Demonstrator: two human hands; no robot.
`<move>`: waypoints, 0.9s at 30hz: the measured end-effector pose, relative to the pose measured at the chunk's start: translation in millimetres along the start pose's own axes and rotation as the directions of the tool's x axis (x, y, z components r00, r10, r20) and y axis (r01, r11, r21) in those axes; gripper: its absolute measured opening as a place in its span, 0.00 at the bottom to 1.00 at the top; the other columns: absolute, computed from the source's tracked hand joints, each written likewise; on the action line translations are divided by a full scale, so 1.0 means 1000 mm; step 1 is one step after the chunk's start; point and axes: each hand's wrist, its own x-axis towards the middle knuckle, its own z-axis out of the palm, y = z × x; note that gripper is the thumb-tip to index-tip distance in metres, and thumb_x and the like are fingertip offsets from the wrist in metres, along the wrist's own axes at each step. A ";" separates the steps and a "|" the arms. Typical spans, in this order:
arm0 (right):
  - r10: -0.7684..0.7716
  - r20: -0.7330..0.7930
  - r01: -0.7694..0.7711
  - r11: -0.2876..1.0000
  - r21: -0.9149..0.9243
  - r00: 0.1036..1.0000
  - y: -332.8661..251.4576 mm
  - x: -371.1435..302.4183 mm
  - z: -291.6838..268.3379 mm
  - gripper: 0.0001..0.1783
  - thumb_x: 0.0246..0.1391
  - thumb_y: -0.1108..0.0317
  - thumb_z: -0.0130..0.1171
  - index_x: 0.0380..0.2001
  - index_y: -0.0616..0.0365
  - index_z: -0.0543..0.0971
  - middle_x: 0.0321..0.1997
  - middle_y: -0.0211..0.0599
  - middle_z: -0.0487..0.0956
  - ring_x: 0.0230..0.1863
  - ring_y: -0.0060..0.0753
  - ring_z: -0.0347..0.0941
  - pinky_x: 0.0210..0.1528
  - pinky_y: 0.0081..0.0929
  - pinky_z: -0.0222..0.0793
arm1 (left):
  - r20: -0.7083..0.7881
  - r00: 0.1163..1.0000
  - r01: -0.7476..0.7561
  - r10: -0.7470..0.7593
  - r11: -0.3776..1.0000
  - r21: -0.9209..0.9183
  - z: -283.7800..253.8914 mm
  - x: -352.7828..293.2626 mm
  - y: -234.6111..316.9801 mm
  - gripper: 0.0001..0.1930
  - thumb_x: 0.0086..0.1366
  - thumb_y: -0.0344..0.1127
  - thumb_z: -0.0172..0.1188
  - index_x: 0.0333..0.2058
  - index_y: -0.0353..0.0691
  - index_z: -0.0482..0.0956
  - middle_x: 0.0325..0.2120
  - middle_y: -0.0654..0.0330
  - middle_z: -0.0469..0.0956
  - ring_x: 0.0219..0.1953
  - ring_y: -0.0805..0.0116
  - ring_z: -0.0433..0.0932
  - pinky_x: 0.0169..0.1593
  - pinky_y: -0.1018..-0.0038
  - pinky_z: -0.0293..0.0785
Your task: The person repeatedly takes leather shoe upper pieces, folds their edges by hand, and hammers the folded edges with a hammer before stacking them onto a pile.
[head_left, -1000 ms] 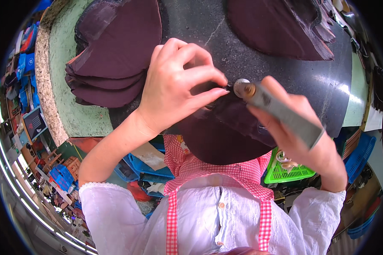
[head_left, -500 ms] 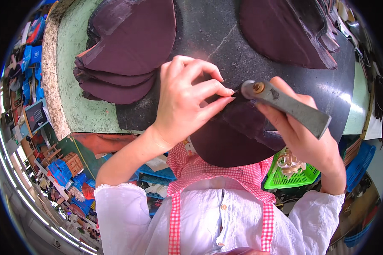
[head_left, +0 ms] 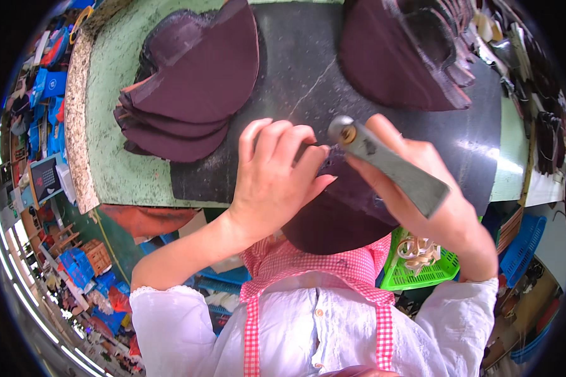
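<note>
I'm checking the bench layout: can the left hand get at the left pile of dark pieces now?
Probably yes. The left hand is close to the pile, with only the black board showing between them; the hammer is in the right hand, on the other side.

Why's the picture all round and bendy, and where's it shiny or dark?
Head view: fisheye lens bends things, like the lights at left, and leaves black corners; head view: white glare on the mat, right of the right hand; head view: the piece by the left hand is so dark that little detail shows.
</note>
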 end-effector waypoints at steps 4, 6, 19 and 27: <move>-0.066 -0.040 0.067 0.998 0.010 0.997 0.024 -0.003 0.003 0.09 0.65 0.71 0.59 0.47 0.61 0.78 0.36 0.47 0.75 0.29 0.48 0.80 0.32 0.44 0.72 | 0.065 0.997 0.035 -0.032 0.999 -0.041 -0.006 0.018 -0.004 0.35 0.49 0.43 0.77 0.57 0.44 0.77 0.54 0.57 0.70 0.58 0.50 0.67 0.65 0.50 0.59; 0.034 -0.100 -0.026 0.997 0.079 0.994 0.024 -0.003 -0.014 0.10 0.66 0.70 0.59 0.48 0.61 0.78 0.36 0.43 0.76 0.28 0.37 0.77 0.33 0.38 0.72 | 0.088 0.994 -0.058 0.072 0.987 -0.152 -0.006 0.026 -0.006 0.32 0.49 0.36 0.75 0.55 0.43 0.77 0.58 0.55 0.70 0.62 0.49 0.67 0.64 0.50 0.61; 0.032 -0.759 -0.349 0.900 -0.261 0.651 0.131 0.058 -0.141 0.30 0.53 0.55 0.75 0.49 0.64 0.72 0.31 0.45 0.84 0.35 0.46 0.84 0.37 0.41 0.77 | -0.485 0.860 0.187 -0.158 0.982 0.012 -0.089 0.064 -0.093 0.30 0.56 0.27 0.70 0.58 0.39 0.72 0.55 0.50 0.74 0.62 0.47 0.71 0.66 0.58 0.68; 0.066 -0.651 -0.300 0.919 -0.255 0.756 0.117 0.093 -0.104 0.32 0.48 0.57 0.78 0.45 0.60 0.69 0.32 0.45 0.84 0.38 0.54 0.83 0.40 0.45 0.77 | -0.181 0.982 0.011 -0.045 0.983 -0.183 0.057 0.200 -0.005 0.30 0.58 0.42 0.73 0.54 0.36 0.69 0.48 0.49 0.74 0.53 0.48 0.74 0.61 0.57 0.70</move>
